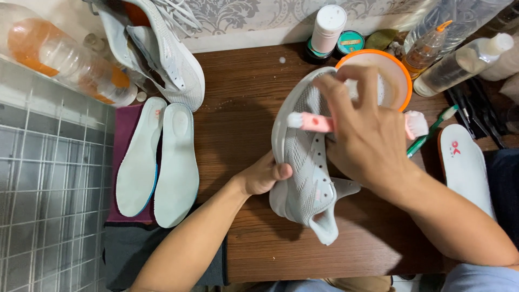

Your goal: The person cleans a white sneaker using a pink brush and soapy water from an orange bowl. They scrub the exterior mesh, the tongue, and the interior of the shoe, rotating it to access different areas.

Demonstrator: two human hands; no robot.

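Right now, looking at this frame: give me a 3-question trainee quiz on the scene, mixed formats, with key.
1. True or false: the left hand grips the grey shoe by its side.
2. Multiple choice: what does the right hand hold against the shoe? A) a pink brush B) a green toothbrush C) a spray bottle
3. Fill in: the pair of pale insoles lies to the ____ of the held shoe in the head view.

Key:
1. True; the thumb presses on the knit upper.
2. A; the green toothbrush lies on the wooden table, untouched.
3. Left, partly on a dark red cloth.
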